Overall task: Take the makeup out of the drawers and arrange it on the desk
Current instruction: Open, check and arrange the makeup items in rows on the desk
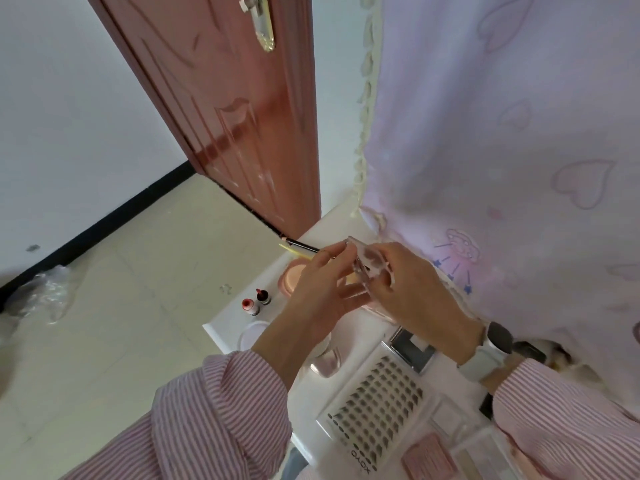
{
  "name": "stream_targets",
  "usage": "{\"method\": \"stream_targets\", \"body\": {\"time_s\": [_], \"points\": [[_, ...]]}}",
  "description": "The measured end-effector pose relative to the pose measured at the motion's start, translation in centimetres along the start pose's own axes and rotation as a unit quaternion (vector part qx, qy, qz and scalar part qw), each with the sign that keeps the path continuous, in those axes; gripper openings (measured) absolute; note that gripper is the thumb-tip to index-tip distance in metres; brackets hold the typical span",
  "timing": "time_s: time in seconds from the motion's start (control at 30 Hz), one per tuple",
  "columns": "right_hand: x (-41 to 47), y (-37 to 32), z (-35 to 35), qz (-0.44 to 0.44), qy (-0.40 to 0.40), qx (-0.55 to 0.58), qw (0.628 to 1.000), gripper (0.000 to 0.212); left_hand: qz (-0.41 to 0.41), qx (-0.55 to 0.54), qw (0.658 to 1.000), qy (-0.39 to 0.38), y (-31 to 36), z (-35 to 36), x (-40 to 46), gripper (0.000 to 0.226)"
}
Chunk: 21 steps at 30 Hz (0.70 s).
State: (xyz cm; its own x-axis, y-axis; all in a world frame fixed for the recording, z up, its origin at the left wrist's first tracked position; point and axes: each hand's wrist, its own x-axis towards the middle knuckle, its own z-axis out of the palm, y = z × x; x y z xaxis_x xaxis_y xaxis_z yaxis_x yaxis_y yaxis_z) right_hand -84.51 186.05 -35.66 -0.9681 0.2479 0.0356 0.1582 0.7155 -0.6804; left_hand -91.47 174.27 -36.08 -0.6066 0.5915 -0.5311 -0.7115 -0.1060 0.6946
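Evidently both hands are busy with one item held in the air above the far part of the white counter (221, 327): a small clear plastic case (360, 263) with dark and pinkish patches inside, probably a makeup compact or lash case. The right hand (408, 289) has its fingers curled round the case from the right and carries it, while the left hand (322, 289) meets it from the left, fingertips touching its near edge with the palm turned up beneath, seemingly to steady or turn it before it is set down. Holding it over the counter rather than over a drawer suggests it is already out and awaits a place. Several pieces are laid out below: a round pink powder compact (294, 275) partly under the hands, two small red-capped bottles (256, 301) standing upright side by side near the counter's left edge, a round white lid or jar (252, 334) just nearer, a thin black-handled brush (301, 247) lying toward the far corner, a white tray of false lashes in rows (377, 407) nearer the person, a dark square mirrored compact (414, 348) just beyond it, and a pale pink ridged case (429, 455) at the near edge. No drawer shows, so how much remains inside cannot be told. A free spot seems scarce near the hands.
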Motion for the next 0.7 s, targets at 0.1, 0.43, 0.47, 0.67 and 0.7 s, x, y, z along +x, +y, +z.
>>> {"method": "stream_targets", "body": {"time_s": [0.1,0.43,0.47,0.67,0.7], "points": [[1.6,0.7,-1.1,0.039,-0.012,0.04,0.998,0.027,-0.051,0.015,0.998,-0.015,1.1,-0.6,1.1,0.041],[7.0,3.3,0.1,0.301,0.018,0.311,0.901,0.017,-0.155,0.136,0.978,0.021,6.8,-4.5,8.4,0.041],[7.5,3.4,0.5,0.313,0.026,0.312,0.897,0.017,-0.149,0.156,0.976,0.031,6.9,-4.6,9.3,0.041],[9.8,5.2,3.1,0.373,0.068,0.306,0.873,0.016,-0.09,0.436,0.894,0.048,6.9,-4.0,13.9,0.015],[10.0,5.5,3.4,0.381,0.071,0.309,0.869,0.017,-0.084,0.475,0.876,0.028,7.0,-3.6,14.4,0.012]]}}
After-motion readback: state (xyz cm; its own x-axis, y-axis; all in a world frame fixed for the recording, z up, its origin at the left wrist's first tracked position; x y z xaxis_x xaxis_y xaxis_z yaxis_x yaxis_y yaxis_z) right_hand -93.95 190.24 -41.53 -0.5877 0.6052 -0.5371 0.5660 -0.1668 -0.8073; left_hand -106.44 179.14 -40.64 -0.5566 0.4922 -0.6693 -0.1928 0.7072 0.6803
